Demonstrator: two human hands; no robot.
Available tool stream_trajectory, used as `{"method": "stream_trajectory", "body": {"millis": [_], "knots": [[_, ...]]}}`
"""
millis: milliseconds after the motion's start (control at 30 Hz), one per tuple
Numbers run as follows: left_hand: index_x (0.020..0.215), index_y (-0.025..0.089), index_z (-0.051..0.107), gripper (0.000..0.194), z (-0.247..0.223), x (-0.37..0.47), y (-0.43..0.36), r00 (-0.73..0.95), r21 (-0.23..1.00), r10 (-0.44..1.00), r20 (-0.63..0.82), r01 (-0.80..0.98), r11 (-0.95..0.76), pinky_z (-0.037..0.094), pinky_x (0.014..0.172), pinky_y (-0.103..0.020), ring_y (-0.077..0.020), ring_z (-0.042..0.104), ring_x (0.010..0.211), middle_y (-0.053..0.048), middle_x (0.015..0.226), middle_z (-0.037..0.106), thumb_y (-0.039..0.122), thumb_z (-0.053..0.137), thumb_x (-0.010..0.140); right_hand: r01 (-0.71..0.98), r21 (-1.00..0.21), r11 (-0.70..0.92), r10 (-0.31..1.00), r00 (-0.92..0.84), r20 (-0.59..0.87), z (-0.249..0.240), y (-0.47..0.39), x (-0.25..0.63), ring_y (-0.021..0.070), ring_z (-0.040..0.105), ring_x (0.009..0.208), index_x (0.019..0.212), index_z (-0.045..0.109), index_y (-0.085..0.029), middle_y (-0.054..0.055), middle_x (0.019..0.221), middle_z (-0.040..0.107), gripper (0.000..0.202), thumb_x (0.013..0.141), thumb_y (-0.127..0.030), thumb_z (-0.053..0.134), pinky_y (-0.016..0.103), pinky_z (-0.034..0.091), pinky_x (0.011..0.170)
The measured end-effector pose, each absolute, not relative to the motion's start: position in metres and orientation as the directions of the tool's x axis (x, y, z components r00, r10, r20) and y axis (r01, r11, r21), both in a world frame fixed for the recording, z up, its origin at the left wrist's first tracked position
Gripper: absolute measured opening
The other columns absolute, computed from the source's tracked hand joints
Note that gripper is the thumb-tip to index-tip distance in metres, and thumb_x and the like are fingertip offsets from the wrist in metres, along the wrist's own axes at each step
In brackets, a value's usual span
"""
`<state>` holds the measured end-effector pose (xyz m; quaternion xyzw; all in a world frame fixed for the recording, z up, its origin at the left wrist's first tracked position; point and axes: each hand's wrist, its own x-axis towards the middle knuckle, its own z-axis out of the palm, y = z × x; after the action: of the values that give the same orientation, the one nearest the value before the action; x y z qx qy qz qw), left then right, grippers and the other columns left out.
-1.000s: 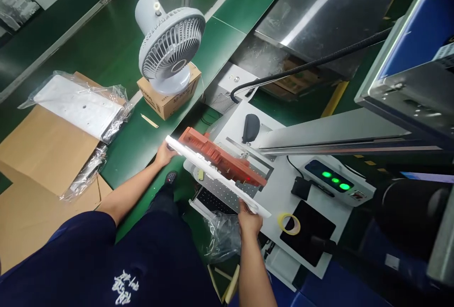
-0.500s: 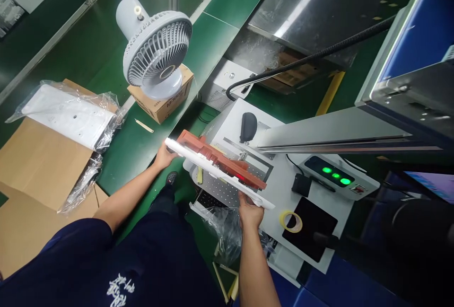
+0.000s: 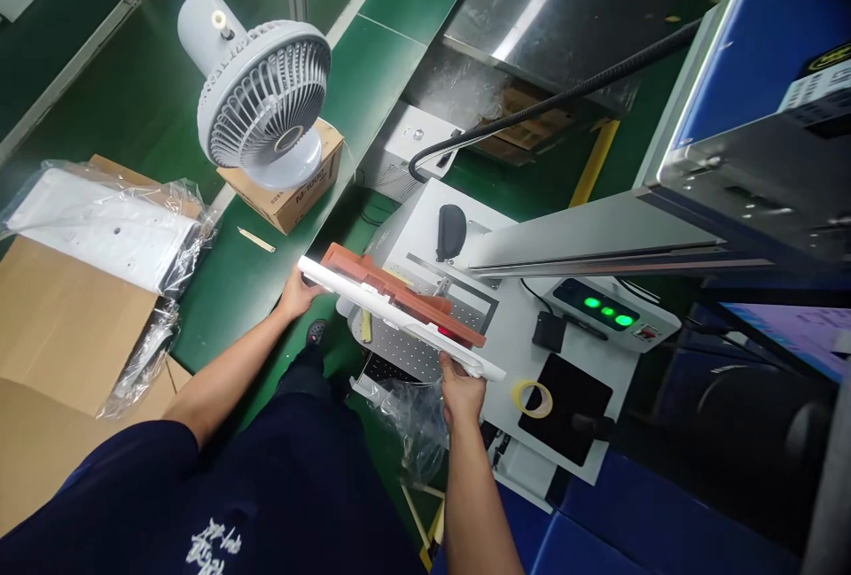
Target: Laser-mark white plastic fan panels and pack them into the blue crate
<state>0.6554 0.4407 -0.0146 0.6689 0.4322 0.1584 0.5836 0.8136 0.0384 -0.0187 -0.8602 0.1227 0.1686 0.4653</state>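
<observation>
The left hand (image 3: 297, 293) grips the far-left end of a long white panel (image 3: 399, 318), and the right hand (image 3: 461, 393) holds its near-right end, fingers closed around the edge. The panel lies against a red-brown fixture (image 3: 405, 296) above a perforated plate (image 3: 405, 352) on the white bench (image 3: 511, 353). A roll of yellow tape (image 3: 532, 397) rests beside a black pad (image 3: 565, 411). 3 green lights (image 3: 606, 311) glow on a control box. A grey fan (image 3: 262, 101) stands on a cardboard box (image 3: 292, 185).
</observation>
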Motion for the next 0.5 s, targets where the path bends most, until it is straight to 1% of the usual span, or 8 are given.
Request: {"method": "stream_trajectory", "body": {"millis": [67,100,167,233,300,400,500], "knots": [[0.134,0.020,0.058,0.087,-0.005,0.659,0.442,0.586,0.915,0.763,-0.274,0.403,0.020,0.057,0.104,-0.046,-0.0342,0.069,0.120,-0.011,0.128,0.072,0.043,0.106,0.065,-0.395,-0.767,-0.505,-0.077,0.906,-0.416,-0.015,0.043,0.813,0.0426,0.075,0.125,0.120,0.078,-0.009,0.026,0.122,0.081,0.088,0.067,-0.079,0.087,0.060,0.054,0.118],[0.135,0.020,0.057,0.088,0.000,0.662,0.442,0.591,0.912,0.762,-0.265,0.410,-0.001,0.057,0.102,-0.045,-0.0340,0.069,0.119,-0.010,0.128,0.072,0.042,0.106,0.065,-0.396,-0.783,-0.480,-0.069,0.907,-0.416,-0.014,0.047,0.812,0.0416,0.074,0.127,0.122,0.077,-0.010,0.026,0.125,0.081,0.089,0.067,-0.079,0.087,0.058,0.054,0.119],[0.136,0.020,0.057,0.089,0.009,0.668,0.444,0.594,0.903,0.762,-0.258,0.428,-0.028,0.058,0.099,-0.043,-0.0338,0.069,0.117,-0.010,0.127,0.072,0.041,0.107,0.066,-0.382,-0.825,-0.417,-0.048,0.915,-0.400,-0.011,0.053,0.812,0.0387,0.072,0.131,0.132,0.072,-0.011,0.025,0.130,0.079,0.093,0.069,-0.078,0.087,0.055,0.053,0.121],[0.135,0.020,0.058,0.087,0.014,0.672,0.445,0.587,0.898,0.768,-0.257,0.439,-0.035,0.057,0.099,-0.043,-0.0339,0.068,0.117,-0.009,0.126,0.072,0.039,0.107,0.065,-0.372,-0.852,-0.367,-0.057,0.924,-0.379,-0.008,0.059,0.814,0.0368,0.073,0.129,0.139,0.068,-0.011,0.025,0.132,0.078,0.098,0.068,-0.076,0.089,0.054,0.055,0.120],[0.133,0.020,0.059,0.085,0.013,0.674,0.446,0.583,0.902,0.770,-0.260,0.431,-0.021,0.057,0.101,-0.042,-0.0339,0.068,0.119,-0.009,0.126,0.072,0.037,0.107,0.066,-0.374,-0.860,-0.348,-0.071,0.925,-0.374,-0.004,0.062,0.819,0.0371,0.075,0.124,0.137,0.068,-0.010,0.025,0.129,0.079,0.099,0.066,-0.073,0.092,0.055,0.057,0.118],[0.133,0.021,0.058,0.081,0.011,0.675,0.447,0.583,0.906,0.770,-0.259,0.423,-0.015,0.057,0.104,-0.043,-0.0343,0.068,0.122,-0.009,0.127,0.072,0.034,0.105,0.068,-0.370,-0.869,-0.329,-0.055,0.926,-0.373,-0.001,0.065,0.825,0.0379,0.074,0.125,0.130,0.072,-0.010,0.025,0.126,0.080,0.093,0.063,-0.071,0.094,0.056,0.056,0.118],[0.129,0.020,0.056,0.079,0.012,0.675,0.449,0.581,0.884,0.774,-0.250,0.463,-0.062,0.056,0.105,-0.046,-0.0358,0.068,0.120,-0.010,0.124,0.071,0.034,0.105,0.068,-0.374,-0.877,-0.301,-0.056,0.925,-0.376,-0.002,0.067,0.827,0.0375,0.074,0.126,0.134,0.070,-0.011,0.025,0.132,0.078,0.095,0.062,-0.070,0.094,0.057,0.053,0.121]]}}
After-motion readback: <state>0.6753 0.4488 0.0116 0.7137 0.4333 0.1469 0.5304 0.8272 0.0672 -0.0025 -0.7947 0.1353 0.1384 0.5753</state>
